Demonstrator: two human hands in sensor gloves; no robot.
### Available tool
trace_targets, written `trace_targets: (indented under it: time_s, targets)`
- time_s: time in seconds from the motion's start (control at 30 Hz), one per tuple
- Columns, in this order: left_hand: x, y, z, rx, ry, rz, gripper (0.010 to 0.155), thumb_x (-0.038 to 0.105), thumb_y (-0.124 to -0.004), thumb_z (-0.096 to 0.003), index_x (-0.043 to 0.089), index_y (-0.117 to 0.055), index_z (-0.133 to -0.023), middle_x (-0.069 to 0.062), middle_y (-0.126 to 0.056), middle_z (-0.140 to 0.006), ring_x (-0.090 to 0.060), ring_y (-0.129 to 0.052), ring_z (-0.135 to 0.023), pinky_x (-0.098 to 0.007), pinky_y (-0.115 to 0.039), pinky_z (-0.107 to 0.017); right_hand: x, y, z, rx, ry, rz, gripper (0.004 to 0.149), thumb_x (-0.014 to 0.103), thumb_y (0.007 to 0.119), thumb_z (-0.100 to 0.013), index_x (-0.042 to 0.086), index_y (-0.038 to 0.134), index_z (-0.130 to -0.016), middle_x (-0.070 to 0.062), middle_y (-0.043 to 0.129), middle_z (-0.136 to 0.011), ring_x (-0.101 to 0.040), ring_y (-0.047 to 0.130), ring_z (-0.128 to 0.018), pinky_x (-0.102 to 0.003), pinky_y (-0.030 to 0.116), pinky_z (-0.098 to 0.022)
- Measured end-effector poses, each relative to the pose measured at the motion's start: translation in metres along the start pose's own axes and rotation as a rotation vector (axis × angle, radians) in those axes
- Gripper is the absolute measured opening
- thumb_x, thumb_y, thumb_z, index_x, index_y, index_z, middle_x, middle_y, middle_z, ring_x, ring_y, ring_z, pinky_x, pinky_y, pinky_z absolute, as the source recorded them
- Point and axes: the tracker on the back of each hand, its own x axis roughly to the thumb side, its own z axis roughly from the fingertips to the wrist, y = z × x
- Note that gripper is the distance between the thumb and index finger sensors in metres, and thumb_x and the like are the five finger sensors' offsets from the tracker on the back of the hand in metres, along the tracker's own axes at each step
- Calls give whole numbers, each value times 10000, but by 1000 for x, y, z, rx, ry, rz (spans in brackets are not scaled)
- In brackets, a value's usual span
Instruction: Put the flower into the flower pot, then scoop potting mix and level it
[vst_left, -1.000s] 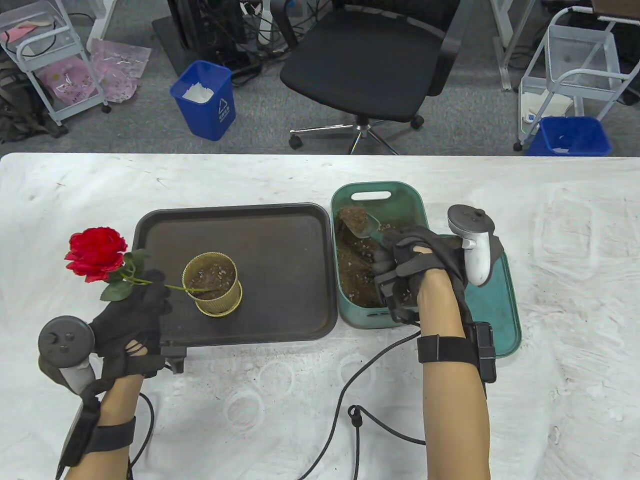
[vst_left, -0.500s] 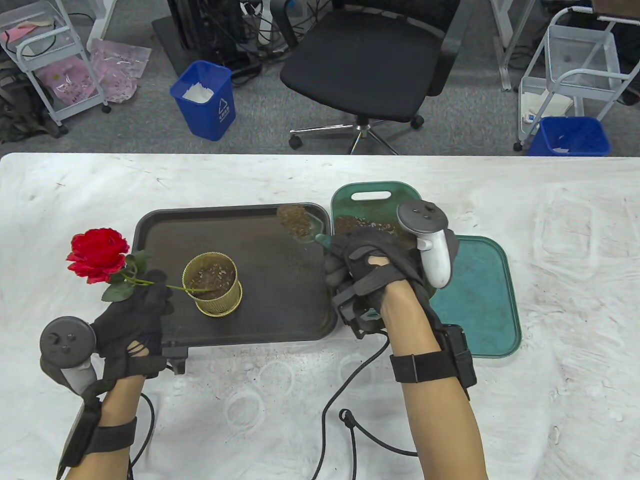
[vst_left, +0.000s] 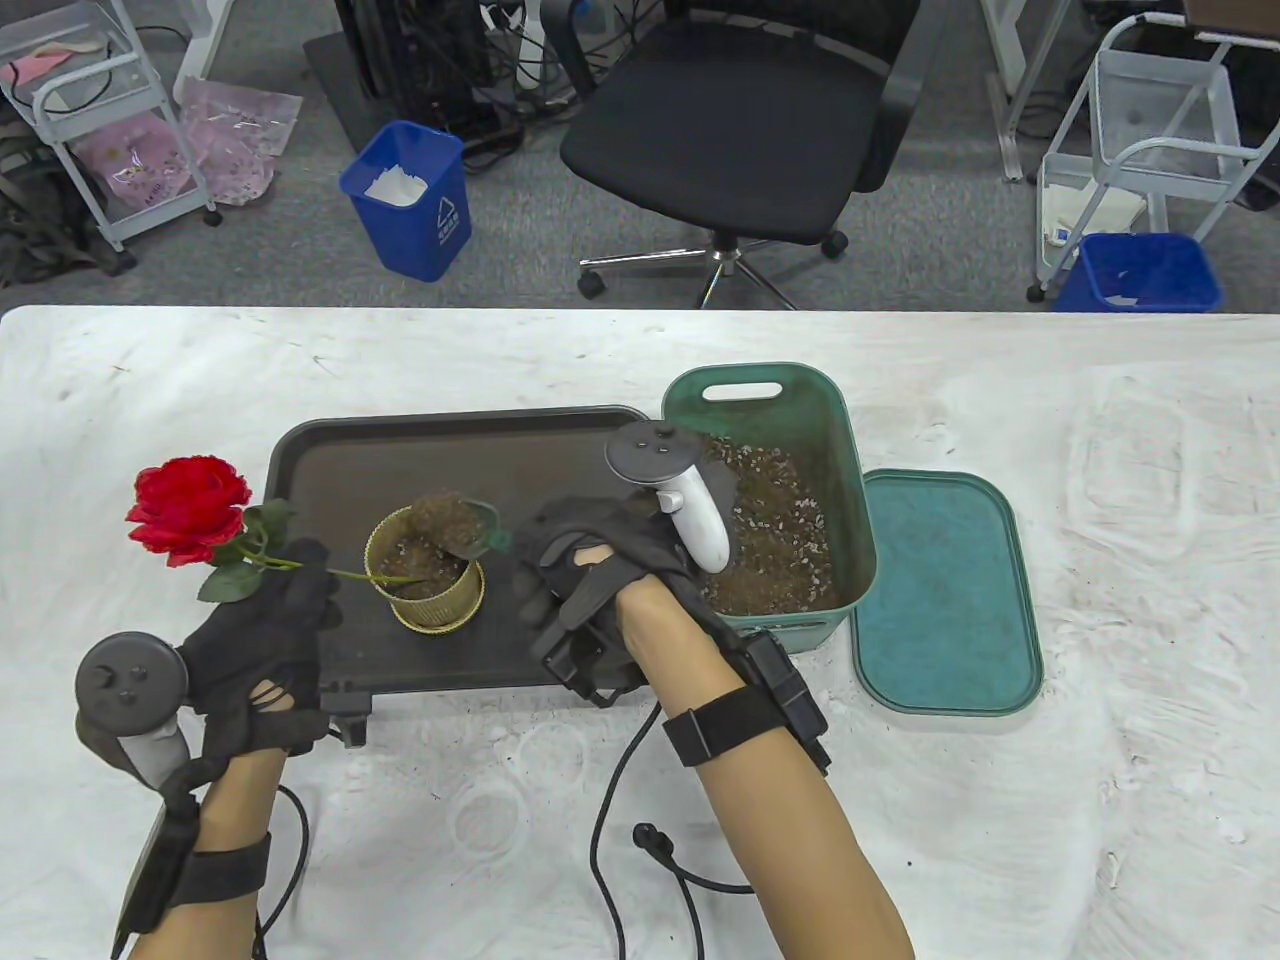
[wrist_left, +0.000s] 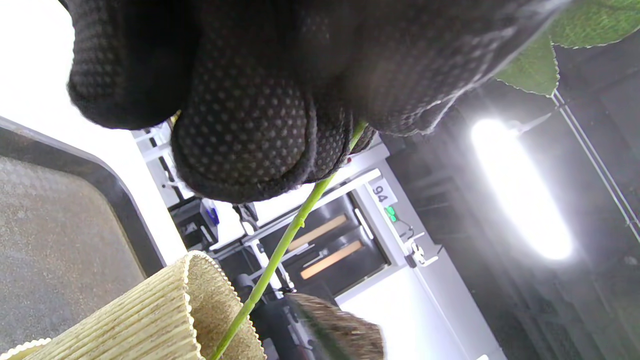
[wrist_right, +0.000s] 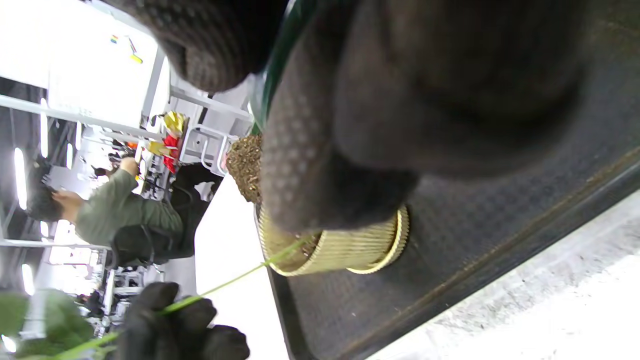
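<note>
A red rose (vst_left: 190, 508) leans out to the left of the gold ribbed flower pot (vst_left: 430, 598), its green stem (wrist_left: 280, 245) running down into the pot. My left hand (vst_left: 290, 600) pinches the stem just left of the pot. My right hand (vst_left: 560, 570) grips a green scoop (vst_left: 470, 528) heaped with brown potting mix, held over the pot's far right rim. In the right wrist view the pot (wrist_right: 345, 247) stands below my fingers and the scoop's mix (wrist_right: 245, 167) shows above its rim. The pot holds some soil.
The pot stands on a dark tray (vst_left: 560, 450). A green bin (vst_left: 790, 385) of potting mix sits right of the tray, its green lid (vst_left: 945, 600) lying beside it. Glove cables (vst_left: 620, 790) trail over the white table's near side. A person sits far off in the right wrist view.
My right hand has carried the loaded scoop from the green bin leftward across the tray to above the pot. My left hand and the rose have stayed almost still.
</note>
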Motion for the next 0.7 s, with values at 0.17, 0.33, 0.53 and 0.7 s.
trace_targets:
  time_s: [0.17, 0.33, 0.53, 0.7]
  targets:
    - [0, 0, 0, 1, -1, -1, 430, 425, -899, -408, 207, -946, -776, -28, -1026, -661, -174, -1127, -343, -376, -946, -350, 7, 20, -8, -63, -17, 163, 529, 317, 759, -426, 24, 717, -864, -151, 984, -589, -262, 1089, -221, -328, 963, -77]
    - [0, 0, 0, -2, -8, -5, 431, 426, -899, -408, 208, -946, -776, -27, -1026, -661, -174, -1127, -341, -377, -946, -348, 25, 38, 3, -195, -139, 415, 531, 319, 807, -410, 40, 737, -856, -150, 993, -588, -273, 1089, -227, -344, 959, -82]
    - [0, 0, 0, -3, -9, -4, 430, 424, -900, -408, 207, -947, -775, -26, -1027, -660, -176, -1127, -342, -377, -946, -349, 39, 63, 23, -414, -292, 786, 530, 327, 852, -386, 70, 775, -842, -133, 1011, -575, -269, 1092, -228, -350, 958, -86]
    - [1, -2, 0, -9, -20, -8, 430, 426, -899, -408, 209, -946, -777, -25, -1026, -662, -175, -1128, -341, -376, -946, -350, 41, 64, 38, -480, -323, 820, 527, 331, 843, -388, 71, 776, -841, -129, 1011, -573, -268, 1092, -226, -351, 958, -86]
